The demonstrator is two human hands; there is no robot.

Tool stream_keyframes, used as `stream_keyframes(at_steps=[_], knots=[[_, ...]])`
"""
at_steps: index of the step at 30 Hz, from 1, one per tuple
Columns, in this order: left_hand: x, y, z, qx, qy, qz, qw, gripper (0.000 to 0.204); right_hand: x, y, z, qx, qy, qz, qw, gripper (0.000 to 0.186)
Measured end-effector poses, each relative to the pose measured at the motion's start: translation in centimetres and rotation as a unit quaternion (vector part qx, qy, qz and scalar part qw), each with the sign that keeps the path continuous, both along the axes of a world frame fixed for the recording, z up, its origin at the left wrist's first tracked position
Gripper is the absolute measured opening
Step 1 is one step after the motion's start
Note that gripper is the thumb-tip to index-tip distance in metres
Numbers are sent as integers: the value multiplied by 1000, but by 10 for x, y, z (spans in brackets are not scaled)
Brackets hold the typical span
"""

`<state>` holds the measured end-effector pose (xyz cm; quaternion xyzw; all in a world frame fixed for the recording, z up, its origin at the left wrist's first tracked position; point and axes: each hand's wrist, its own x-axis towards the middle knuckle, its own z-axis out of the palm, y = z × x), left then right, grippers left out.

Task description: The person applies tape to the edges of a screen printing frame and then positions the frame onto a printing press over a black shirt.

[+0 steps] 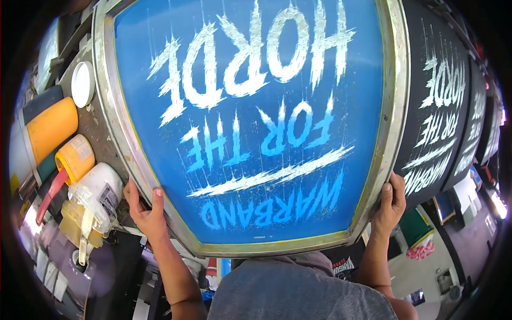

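A large screen-printing frame (282, 248) with a grey metal rim fills the middle of the head view. Its blue mesh (154, 144) carries white and light-blue splattered lettering, upside down to me. Along the left rim, my left hand (146, 213) grips the frame near its lower corner, thumb on top. My right hand (391, 205) holds the opposite rim at about the same height, fingers wrapped round the edge. What lies beneath the frame is hidden.
Left of the frame stand a large orange container (52, 128), a small orange tub (76, 157), a red-handled tool (52, 196), a white tub (96, 189) and a round white lid (82, 84). Black printed fabric pieces (434, 154) are lined up on the right.
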<state>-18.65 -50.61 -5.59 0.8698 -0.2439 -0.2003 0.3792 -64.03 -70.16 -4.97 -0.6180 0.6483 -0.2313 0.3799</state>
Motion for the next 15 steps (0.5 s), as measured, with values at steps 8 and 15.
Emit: stream_keyframes(at_steps=[8, 15], knots=[[0, -1, -1, 7, -2, -1, 1000, 63, 3, 1, 0, -8, 22, -1, 1000, 30], [0, 1, 0, -22, 16, 2, 1000, 70, 1, 2, -1, -4, 27, -1, 1000, 35]])
